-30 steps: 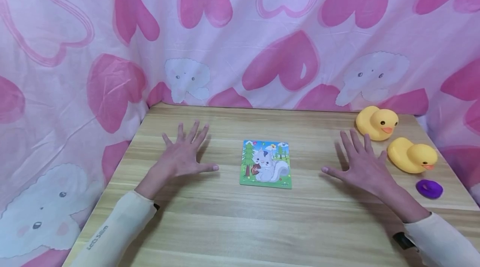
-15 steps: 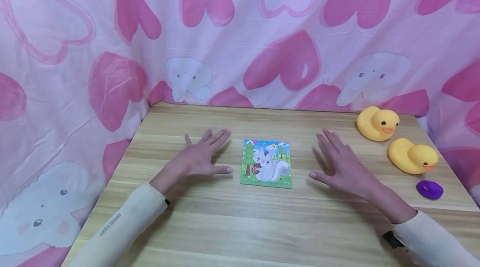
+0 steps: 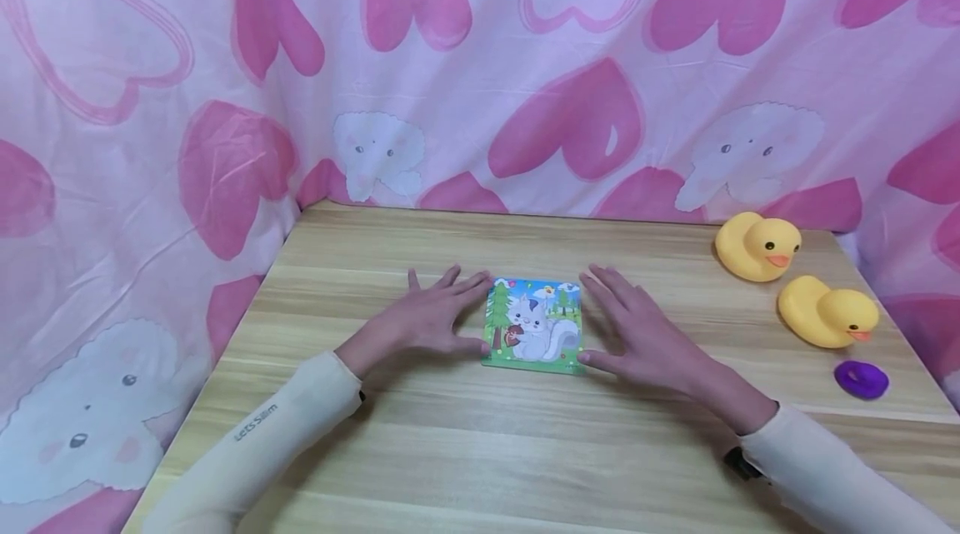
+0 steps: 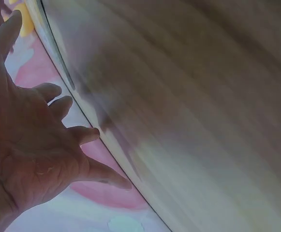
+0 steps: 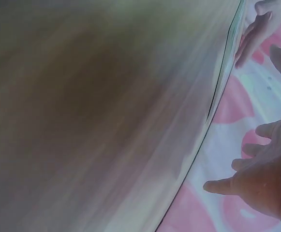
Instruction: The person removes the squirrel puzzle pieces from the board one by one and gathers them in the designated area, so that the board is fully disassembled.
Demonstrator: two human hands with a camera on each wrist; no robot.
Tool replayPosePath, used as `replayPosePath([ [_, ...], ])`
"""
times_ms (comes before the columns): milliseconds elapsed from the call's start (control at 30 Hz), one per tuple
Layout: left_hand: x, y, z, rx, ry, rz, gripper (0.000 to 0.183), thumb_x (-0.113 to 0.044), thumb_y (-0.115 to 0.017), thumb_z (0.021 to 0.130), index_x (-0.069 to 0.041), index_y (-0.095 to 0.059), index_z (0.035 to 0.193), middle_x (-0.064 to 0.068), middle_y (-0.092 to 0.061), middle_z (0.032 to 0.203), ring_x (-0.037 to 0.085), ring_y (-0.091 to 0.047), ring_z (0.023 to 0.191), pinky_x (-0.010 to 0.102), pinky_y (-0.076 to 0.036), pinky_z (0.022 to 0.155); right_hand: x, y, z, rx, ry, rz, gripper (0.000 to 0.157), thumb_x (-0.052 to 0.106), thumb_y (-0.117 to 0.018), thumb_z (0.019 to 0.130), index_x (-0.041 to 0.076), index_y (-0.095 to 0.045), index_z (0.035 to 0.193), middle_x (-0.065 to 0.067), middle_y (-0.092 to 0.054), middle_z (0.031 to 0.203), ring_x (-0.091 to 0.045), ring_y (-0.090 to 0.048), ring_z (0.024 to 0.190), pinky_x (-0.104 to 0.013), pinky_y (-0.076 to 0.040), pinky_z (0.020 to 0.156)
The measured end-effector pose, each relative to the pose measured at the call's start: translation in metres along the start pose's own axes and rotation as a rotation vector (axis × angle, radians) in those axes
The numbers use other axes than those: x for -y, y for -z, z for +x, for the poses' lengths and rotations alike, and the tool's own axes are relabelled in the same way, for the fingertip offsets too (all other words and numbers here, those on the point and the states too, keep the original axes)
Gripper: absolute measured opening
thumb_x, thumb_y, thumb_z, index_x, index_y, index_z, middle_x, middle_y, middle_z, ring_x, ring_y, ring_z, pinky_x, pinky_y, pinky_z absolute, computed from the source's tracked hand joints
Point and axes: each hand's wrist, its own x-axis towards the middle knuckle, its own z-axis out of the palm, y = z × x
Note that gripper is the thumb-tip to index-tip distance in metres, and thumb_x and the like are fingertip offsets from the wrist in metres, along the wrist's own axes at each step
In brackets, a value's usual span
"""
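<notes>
A square picture board (image 3: 534, 326) printed with a grey squirrel and green trees lies flat on the wooden table. At its left side is my left hand (image 3: 427, 319), thumb and fingertips right at the edge, fingers spread. My right hand (image 3: 648, 342) mirrors it on the right side, with the thumb at the lower corner and the longer fingers at the upper one. Both palms show in the wrist views, the left hand (image 4: 34, 140) and the right hand (image 5: 271, 174) each with extended fingers and nothing inside.
Two yellow rubber ducks (image 3: 757, 247) and a purple ring-like piece (image 3: 861, 380) sit at the right side of the wooden table (image 3: 480, 451). A pink curtain (image 3: 450, 84) with hearts and white animals hangs behind and along both sides.
Both hands have moved inward from wide apart, the left to the right and the right to the left, to the board's side edges. The board has stayed in place.
</notes>
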Motion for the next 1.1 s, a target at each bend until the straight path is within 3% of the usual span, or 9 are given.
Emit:
replayPosePath([
  [367, -0.005, -0.006, 0.004, 0.043, 0.002, 0.026, 0.115, -0.087, -0.062, 0.080, -0.040, -0.007, 0.170, -0.018, -0.006, 0.179, 0.039, -0.002, 0.168, 0.092, 0.000, 0.113, 0.015, -0.008, 0.025, 0.002, 0.073, -0.022, 0.110, 0.066, -0.078, 0.086, 0.027, -0.019, 0.171, -0.005, -0.026, 0.176, -0.034, -0.024, 0.162, -0.066, -0.035, 0.124],
  [667, -0.008, -0.006, 0.002, 0.057, 0.018, 0.031, 0.117, -0.088, -0.062, 0.081, -0.039, -0.005, 0.170, -0.017, -0.002, 0.180, 0.039, 0.001, 0.167, 0.092, -0.004, 0.113, 0.027, -0.017, 0.052, 0.060, 0.004, 0.027, 0.098, 0.057, -0.081, 0.088, 0.022, -0.034, 0.167, -0.005, -0.043, 0.164, -0.030, -0.039, 0.152, -0.059, -0.043, 0.121],
  [933, -0.012, -0.004, 0.002, 0.095, 0.040, 0.066, 0.118, -0.091, -0.057, 0.082, -0.037, 0.002, 0.170, -0.018, 0.004, 0.179, 0.038, 0.005, 0.167, 0.092, -0.006, 0.112, 0.036, -0.020, 0.079, 0.088, 0.023, 0.078, 0.086, 0.041, -0.090, 0.084, 0.015, -0.051, 0.156, -0.007, -0.056, 0.152, -0.030, -0.047, 0.141, -0.059, -0.040, 0.118],
  [1100, -0.014, -0.006, 0.002, 0.113, 0.059, 0.077, 0.118, -0.092, -0.052, 0.084, -0.036, 0.005, 0.170, -0.018, 0.008, 0.179, 0.038, 0.008, 0.167, 0.092, -0.004, 0.113, 0.041, -0.025, 0.095, 0.111, 0.033, 0.072, 0.080, 0.042, -0.090, 0.084, 0.017, -0.057, 0.151, -0.006, -0.059, 0.147, -0.029, -0.049, 0.137, -0.058, -0.042, 0.116],
])
